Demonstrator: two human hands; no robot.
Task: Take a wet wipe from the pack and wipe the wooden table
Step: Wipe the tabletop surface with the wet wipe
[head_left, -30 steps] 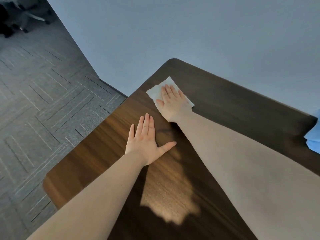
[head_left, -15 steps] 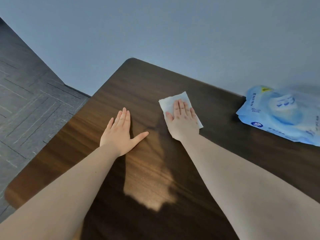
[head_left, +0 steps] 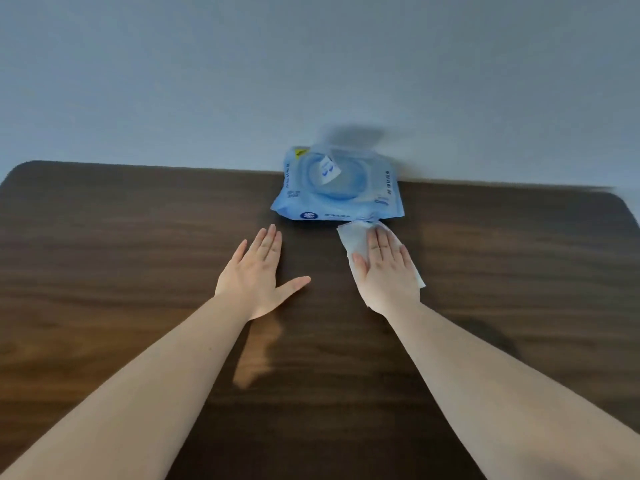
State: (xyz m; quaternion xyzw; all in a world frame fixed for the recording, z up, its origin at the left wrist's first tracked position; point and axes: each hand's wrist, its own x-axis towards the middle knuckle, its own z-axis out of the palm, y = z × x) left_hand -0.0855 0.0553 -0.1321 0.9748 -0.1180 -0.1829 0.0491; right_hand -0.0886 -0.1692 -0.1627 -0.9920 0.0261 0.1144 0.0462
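A white wet wipe [head_left: 353, 239] lies flat on the dark wooden table [head_left: 138, 237], pressed down under my right hand [head_left: 386, 268], whose fingers are stretched out over it. The wipe's far edge almost touches the blue wet wipe pack [head_left: 337, 188], which lies at the table's far edge with its lid flipped up. My left hand [head_left: 258, 275] rests flat on the wood to the left of the wipe, palm down, fingers together and thumb out, holding nothing.
A plain grey-blue wall [head_left: 311, 71] rises straight behind the table's far edge. The table's rounded far corners show at the left [head_left: 24, 168] and right [head_left: 620, 199]. A bright patch of light [head_left: 256, 358] lies on the wood between my forearms.
My right hand has slid the wipe to the right, from the table's far left corner to just in front of the pack. My view has turned right; the floor is out of sight.
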